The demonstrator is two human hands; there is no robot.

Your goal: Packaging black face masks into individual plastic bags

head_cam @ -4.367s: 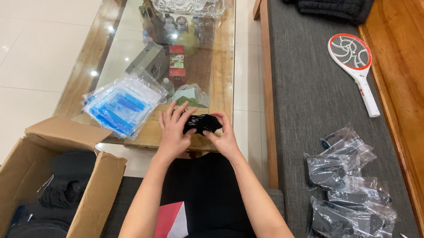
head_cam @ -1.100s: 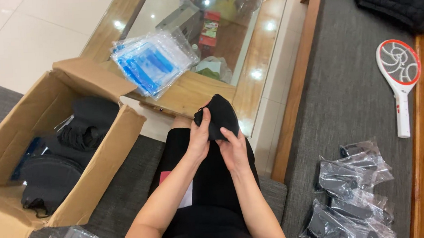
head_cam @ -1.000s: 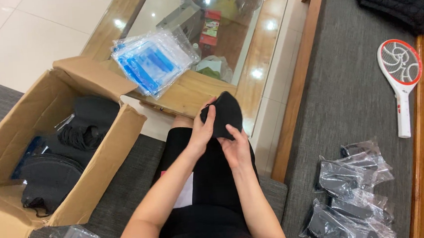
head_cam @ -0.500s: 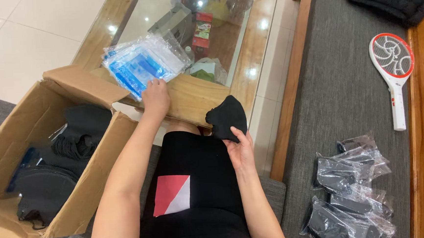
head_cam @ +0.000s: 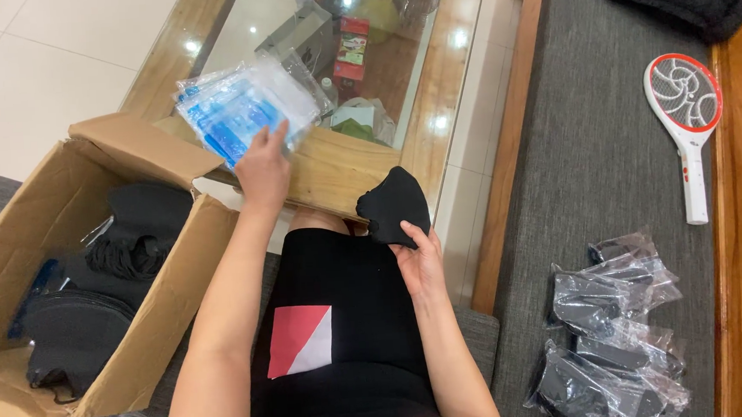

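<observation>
Nearest, the right hand (head_cam: pixel 419 261) grips a black mask (head_cam: pixel 393 205) over the lap, by the tabletop's (head_cam: pixel 334 169) near edge. Farther, the left hand (head_cam: pixel 263 170) presses fingers flat on blue-printed clear packets (head_cam: pixel 240 109) at that edge, beside the cardboard box (head_cam: pixel 127 155).

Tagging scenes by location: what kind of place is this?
Probably a home living room, used for packing by hand. Signs: a glass-topped wooden coffee table, a grey cushioned wooden sofa bench with a racket-shaped bug swatter, and a cardboard box of black items on the floor.
</observation>
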